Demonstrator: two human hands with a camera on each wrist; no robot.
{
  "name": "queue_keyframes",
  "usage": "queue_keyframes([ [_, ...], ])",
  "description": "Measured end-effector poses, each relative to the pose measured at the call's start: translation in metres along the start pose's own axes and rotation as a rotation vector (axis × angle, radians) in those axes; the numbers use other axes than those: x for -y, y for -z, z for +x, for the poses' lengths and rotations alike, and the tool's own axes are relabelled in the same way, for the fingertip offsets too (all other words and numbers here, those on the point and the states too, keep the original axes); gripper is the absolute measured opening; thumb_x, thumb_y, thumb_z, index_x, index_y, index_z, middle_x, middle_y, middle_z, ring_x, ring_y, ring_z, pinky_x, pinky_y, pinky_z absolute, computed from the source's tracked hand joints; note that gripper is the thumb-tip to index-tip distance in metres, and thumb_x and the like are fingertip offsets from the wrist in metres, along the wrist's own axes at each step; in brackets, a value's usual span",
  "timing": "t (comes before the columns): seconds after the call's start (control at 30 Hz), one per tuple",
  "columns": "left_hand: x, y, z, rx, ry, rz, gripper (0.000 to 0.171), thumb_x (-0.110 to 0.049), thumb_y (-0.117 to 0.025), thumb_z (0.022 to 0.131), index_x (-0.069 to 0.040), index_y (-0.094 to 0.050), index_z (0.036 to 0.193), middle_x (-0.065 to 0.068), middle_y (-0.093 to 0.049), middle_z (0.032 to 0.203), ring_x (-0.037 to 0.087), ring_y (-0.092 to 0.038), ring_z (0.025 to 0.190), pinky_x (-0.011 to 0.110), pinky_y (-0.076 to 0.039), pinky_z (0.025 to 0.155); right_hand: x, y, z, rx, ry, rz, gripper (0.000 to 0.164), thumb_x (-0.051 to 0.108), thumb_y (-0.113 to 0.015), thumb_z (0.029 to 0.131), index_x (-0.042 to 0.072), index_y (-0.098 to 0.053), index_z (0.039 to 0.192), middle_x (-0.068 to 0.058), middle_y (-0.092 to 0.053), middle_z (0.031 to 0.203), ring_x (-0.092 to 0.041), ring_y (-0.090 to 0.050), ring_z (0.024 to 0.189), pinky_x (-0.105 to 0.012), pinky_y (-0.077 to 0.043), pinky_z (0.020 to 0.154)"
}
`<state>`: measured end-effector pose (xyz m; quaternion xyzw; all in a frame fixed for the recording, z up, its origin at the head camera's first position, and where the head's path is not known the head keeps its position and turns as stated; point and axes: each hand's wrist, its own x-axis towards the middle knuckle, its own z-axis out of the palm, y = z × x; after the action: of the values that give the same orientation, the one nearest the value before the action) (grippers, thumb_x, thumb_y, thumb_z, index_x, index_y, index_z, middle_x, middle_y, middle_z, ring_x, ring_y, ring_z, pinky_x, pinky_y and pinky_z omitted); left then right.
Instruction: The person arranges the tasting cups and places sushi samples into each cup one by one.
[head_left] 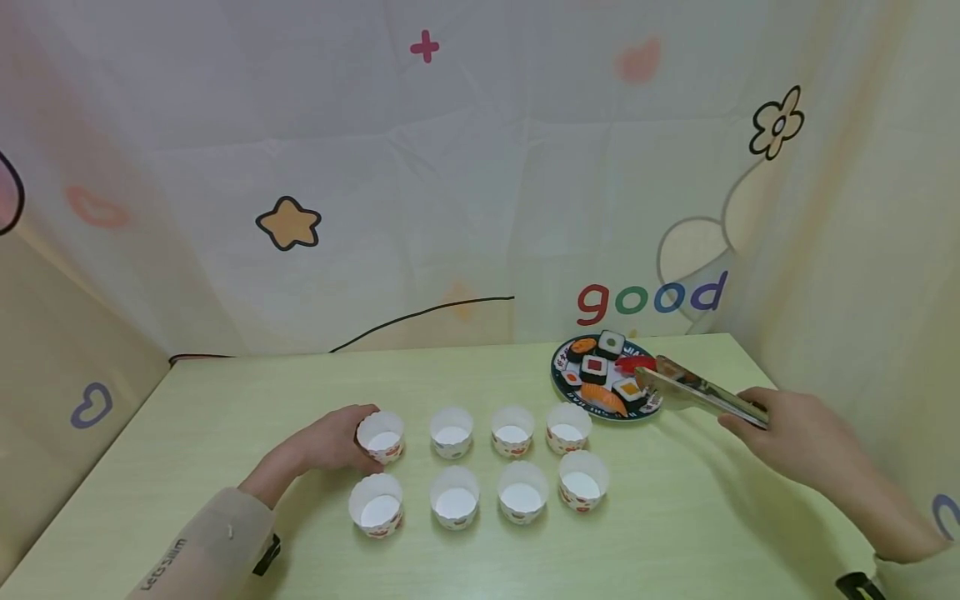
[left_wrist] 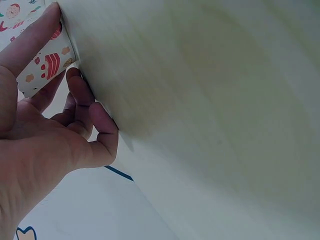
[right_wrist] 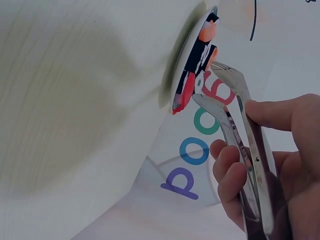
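Observation:
My left hand (head_left: 337, 438) grips a white paper baking cup (head_left: 382, 437) at the left end of the back row, thumb and fingers on its sides. The left wrist view shows its printed wall (left_wrist: 52, 62). With my right hand (head_left: 798, 433) I hold metal tongs (head_left: 711, 392), thumb on one arm and fingers around the other. Their tips (right_wrist: 206, 102) stand apart over the right side of a round dark-rimmed plate (head_left: 555, 367). Sushi pieces lie on it, including a red piece (head_left: 634, 363) by the tips; I cannot tell whether they touch it.
Several more paper cups stand in two rows on the pale table (head_left: 247, 400), including a front-left cup (head_left: 377, 505) and a front-right cup (head_left: 582, 480). The plate is behind the right end of the rows. A printed curtain (head_left: 360, 167) hangs behind the table.

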<state>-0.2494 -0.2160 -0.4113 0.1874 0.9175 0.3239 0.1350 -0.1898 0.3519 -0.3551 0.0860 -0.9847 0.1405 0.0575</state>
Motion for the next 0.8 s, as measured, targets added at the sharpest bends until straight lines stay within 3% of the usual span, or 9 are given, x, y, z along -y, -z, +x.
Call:
queue_keyframes([
  [0.17,0.0,0.001,0.0,0.006,-0.014,-0.013,0.061,-0.009,-0.092,0.072,0.002,-0.059,0.121,0.005,-0.064,0.108,0.024,-0.058,0.102,0.046,-0.047,0.092,0.004,-0.004,0.001,-0.014,0.015,-0.024,0.038,0.036,-0.071,0.097,0.0,-0.07,0.11,0.005,-0.051,0.066,-0.016,-0.046,0.06,-0.034,-0.034,0.053],
  [0.47,0.001,0.0,0.001,-0.003,0.005,0.017,0.075,-0.013,-0.093,0.072,0.009,-0.054,0.132,0.01,-0.064,0.117,0.03,-0.058,0.111,0.055,-0.044,0.101,0.012,-0.008,0.003,-0.011,0.023,-0.014,0.032,0.035,-0.072,0.096,0.003,-0.071,0.104,0.006,-0.05,0.066,-0.016,-0.046,0.061,-0.035,-0.034,0.054],
  [0.8,0.002,0.0,0.001,-0.002,0.007,0.016,0.075,-0.013,-0.093,0.072,0.008,-0.054,0.132,0.009,-0.064,0.116,0.03,-0.058,0.11,0.054,-0.044,0.1,0.021,-0.01,0.006,-0.003,0.006,-0.063,0.032,0.031,-0.075,0.093,0.001,-0.071,0.103,0.003,-0.058,0.072,-0.019,-0.049,0.063,-0.035,-0.037,0.053],
])
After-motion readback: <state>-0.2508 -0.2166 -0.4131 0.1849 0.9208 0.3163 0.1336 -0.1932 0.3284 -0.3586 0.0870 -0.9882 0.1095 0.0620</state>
